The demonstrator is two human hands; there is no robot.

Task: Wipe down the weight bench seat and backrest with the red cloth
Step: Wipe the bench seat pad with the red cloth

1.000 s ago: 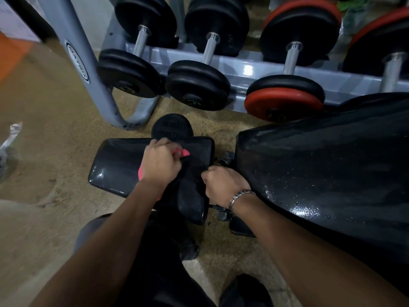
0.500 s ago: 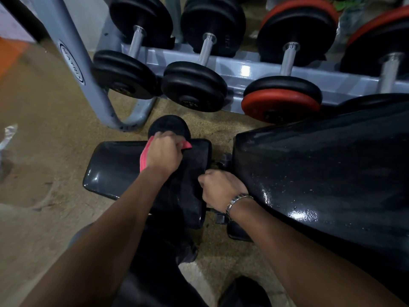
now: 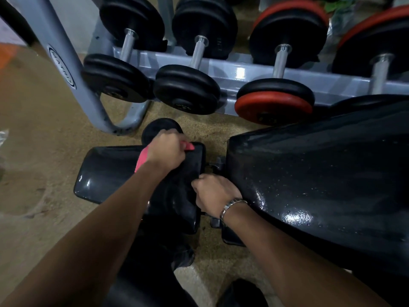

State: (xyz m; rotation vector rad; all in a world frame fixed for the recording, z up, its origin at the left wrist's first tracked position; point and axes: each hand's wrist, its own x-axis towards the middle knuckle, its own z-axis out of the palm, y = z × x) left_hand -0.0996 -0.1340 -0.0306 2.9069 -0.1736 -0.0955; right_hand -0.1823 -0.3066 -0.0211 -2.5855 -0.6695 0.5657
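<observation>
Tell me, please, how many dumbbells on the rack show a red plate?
2. One dumbbell sits right of centre, with a red plate at each end. A second is at the right edge, red showing only on its far end; more may lie out of frame.

red cloth (image 3: pixel 141 161), glossy black seat (image 3: pixel 106 173), grey rack (image 3: pixel 254 72)

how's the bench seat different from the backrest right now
The seat is the smaller pad and looks mostly dry with a few soft highlights; the backrest is much larger and speckled with shiny droplets. The left hand presses the red cloth on the seat, while the right hand sits at the gap beside the backrest. Both are glossy black padding.
</observation>
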